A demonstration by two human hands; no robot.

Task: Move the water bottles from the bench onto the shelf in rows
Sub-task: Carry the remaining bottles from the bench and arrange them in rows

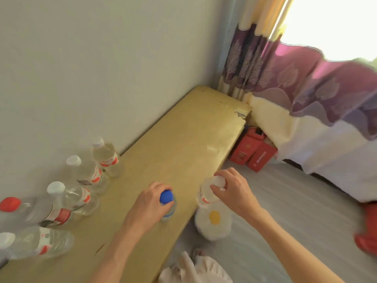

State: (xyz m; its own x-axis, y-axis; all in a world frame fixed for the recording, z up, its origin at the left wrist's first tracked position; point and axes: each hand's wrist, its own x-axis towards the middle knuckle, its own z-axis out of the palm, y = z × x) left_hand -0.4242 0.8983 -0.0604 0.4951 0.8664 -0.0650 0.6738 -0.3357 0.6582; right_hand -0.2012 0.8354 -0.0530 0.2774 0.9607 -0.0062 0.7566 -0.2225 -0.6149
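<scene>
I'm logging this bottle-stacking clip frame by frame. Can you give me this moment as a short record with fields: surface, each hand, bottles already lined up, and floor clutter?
surface: yellow board along the wall
left hand: fingers around the neck of the blue-capped bottle, standing on the board
right hand: gripping the top of a white-capped bottle at the board's edge
row by wall: five bottles, four white caps, one red-capped bottle
floor: egg-shaped plush, red boxes

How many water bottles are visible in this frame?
7. Five stand along the wall; left hand grips the blue-capped one; right hand another. More may sit off-frame.
</scene>
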